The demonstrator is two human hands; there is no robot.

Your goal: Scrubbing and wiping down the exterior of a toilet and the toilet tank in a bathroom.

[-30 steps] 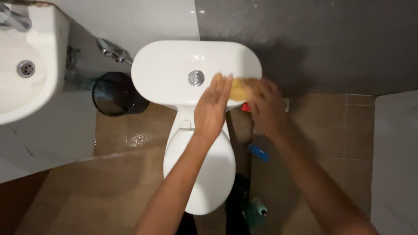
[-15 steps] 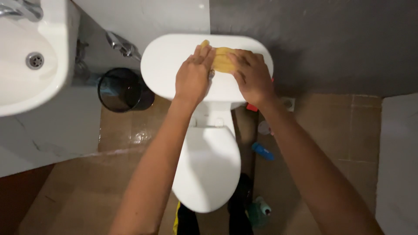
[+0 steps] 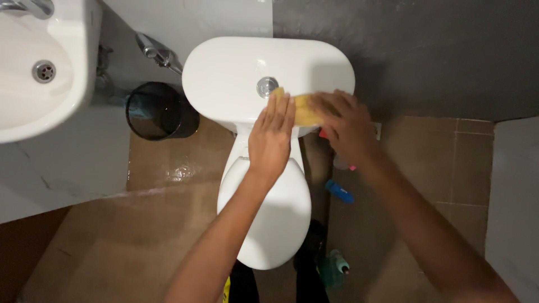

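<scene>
A white toilet tank lid (image 3: 224, 78) with a round chrome flush button (image 3: 267, 87) fills the upper middle of the head view. A yellow cloth (image 3: 304, 109) lies on the lid's front right edge. My right hand (image 3: 345, 126) presses on its right side with fingers curled over it. My left hand (image 3: 272, 137) lies flat with fingers together, its fingertips on the cloth's left end, just below the button. The closed white toilet seat lid (image 3: 275, 219) sits below my hands.
A white sink (image 3: 33, 78) with a drain is at the upper left. A black bin (image 3: 157, 112) stands left of the toilet beside a chrome hose fitting (image 3: 158, 53). A blue object (image 3: 338, 192) and a green bottle (image 3: 332, 266) lie on the brown tiled floor at right.
Both hands and the yellow cloth slid from the top middle of the tank lid toward its front right edge, uncovering the flush button.
</scene>
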